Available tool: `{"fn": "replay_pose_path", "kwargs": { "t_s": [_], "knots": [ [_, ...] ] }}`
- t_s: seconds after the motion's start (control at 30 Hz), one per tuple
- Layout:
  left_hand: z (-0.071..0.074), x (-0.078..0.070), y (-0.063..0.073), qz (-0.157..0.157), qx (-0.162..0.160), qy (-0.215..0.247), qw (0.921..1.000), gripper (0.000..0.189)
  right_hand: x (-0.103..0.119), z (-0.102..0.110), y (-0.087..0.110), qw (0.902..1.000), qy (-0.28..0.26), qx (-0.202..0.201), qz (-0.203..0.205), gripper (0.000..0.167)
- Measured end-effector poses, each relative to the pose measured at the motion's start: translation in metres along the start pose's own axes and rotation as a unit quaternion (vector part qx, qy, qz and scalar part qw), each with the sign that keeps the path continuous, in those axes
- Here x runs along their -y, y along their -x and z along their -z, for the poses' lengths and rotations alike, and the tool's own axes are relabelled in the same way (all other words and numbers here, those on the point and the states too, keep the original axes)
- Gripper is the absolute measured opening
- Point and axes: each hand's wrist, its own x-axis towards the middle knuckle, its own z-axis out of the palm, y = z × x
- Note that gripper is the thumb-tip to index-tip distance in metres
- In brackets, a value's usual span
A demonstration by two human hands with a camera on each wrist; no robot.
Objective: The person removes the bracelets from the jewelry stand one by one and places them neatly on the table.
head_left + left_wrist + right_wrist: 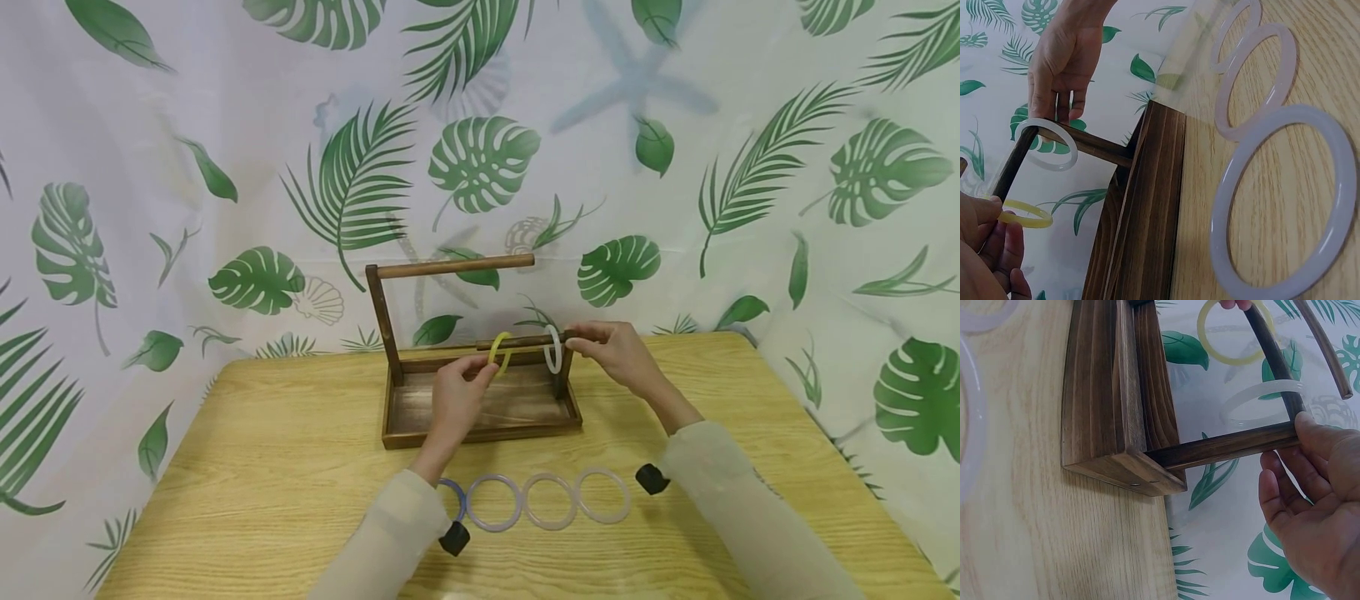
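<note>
A dark wooden bangle stand [482, 432] has a tray base and two posts, each with a horizontal bar. My left hand [457, 396] pinches a yellow bangle [1027, 214] between thumb and fingers, at the free end of the lower bar [528, 341]. In the head view that bar runs through the yellow bangle. A white bangle [552, 350] hangs on the same bar, close to the right post [1229, 445]. My right hand [1329, 481] grips the corner where this post meets the bar, thumb on one side and fingers on the other.
Several bangles lie in a row on the wooden table in front of the stand: blue [453, 497], lavender [470, 512], and pale pink ones [550, 527]. The higher bar [457, 267] extends from the left post. A leaf-print cloth [480, 225] hangs behind the table.
</note>
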Motion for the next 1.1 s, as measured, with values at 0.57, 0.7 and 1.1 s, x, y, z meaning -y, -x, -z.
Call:
{"fn": "replay_pose_path", "kwargs": {
  "t_s": [0.57,0.7,1.1],
  "knots": [
    [0.015,0.004,0.001,0.005,-0.005,0.0,1.0,0.023,-0.003,0.0,-0.001,0.9999,0.011,-0.002,-0.006,0.044],
    [0.018,0.006,0.002,0.002,-0.005,0.005,1.0,0.022,-0.002,0.0,-0.001,0.9999,0.013,-0.001,-0.008,0.044],
    [0.034,0.011,0.002,-0.001,-0.026,-0.009,0.9996,0.019,0.0,0.0,0.0,0.9999,0.012,-0.003,-0.005,0.043]
  ]
}}
